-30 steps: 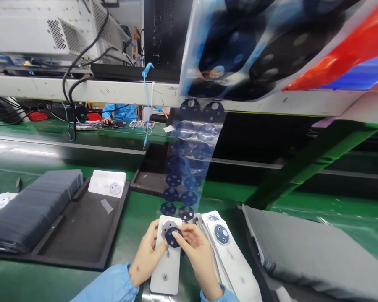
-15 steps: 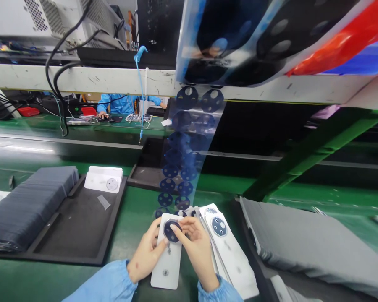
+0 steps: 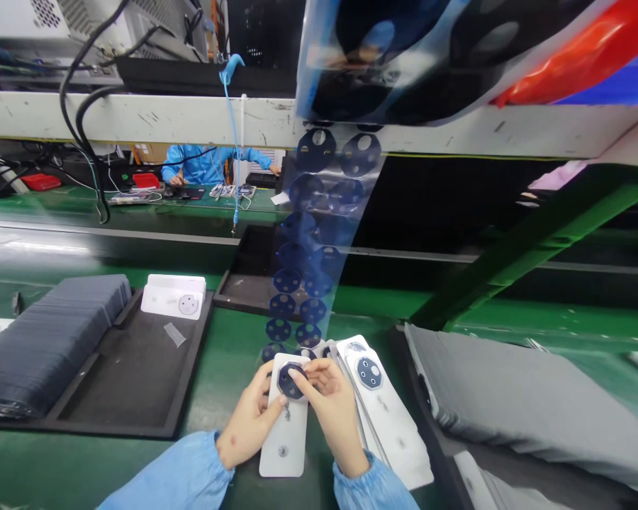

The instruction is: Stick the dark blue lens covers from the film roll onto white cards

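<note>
My left hand (image 3: 251, 419) grips the left edge of a white phone back cover (image 3: 283, 453), its thumb lying on the face. At the top of this cover sits a dark round sticker (image 3: 286, 382) with holes. My right hand (image 3: 332, 409) presses its thumb on that sticker while its fingers pinch at the upper right edge. Right beside it lies a fanned pile of white back covers (image 3: 398, 428), the top one showing a dark camera ring (image 3: 369, 372). A clear strip of dark round stickers (image 3: 312, 310) hangs down behind the hands.
At left, a black tray (image 3: 138, 368) holds a row of grey sleeves (image 3: 58, 340) and white covers (image 3: 173, 296). More grey sleeves (image 3: 526, 404) fill the right side. A white shelf beam (image 3: 164, 117) crosses above; cables hang from it. A co-worker in blue (image 3: 196, 166) sits beyond.
The camera view has shifted slightly, so the background sits higher. Both hands keep their places on the back cover, and the right thumb stays on the sticker.
</note>
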A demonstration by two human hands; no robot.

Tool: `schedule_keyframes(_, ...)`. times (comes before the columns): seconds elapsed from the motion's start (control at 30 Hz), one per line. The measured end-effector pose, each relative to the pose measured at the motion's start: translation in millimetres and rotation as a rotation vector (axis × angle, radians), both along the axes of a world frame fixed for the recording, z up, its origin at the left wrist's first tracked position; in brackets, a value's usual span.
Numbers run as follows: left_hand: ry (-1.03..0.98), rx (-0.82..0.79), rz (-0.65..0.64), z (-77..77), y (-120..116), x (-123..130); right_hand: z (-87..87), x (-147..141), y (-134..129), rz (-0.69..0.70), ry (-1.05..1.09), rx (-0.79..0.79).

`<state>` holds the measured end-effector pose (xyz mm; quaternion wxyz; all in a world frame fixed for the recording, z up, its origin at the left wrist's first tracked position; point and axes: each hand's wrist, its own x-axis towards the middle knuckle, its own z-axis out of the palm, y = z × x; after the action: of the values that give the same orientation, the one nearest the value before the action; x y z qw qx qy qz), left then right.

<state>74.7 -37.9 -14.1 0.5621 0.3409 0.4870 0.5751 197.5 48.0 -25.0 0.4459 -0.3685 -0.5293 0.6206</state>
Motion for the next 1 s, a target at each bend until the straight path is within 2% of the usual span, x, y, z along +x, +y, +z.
schedule_keyframes(0.23,-0.038,0.014,-0.003,-2.0,1.0,1.2,-0.7,-0.1,0.3,-0.014,0.009,-0.004)
schedule_keyframes(1.0,-0.075,-0.008,-0.001,5.7,2.1,3.2,1.6,0.3,-1.9,-0.044,0.019,-0.002)
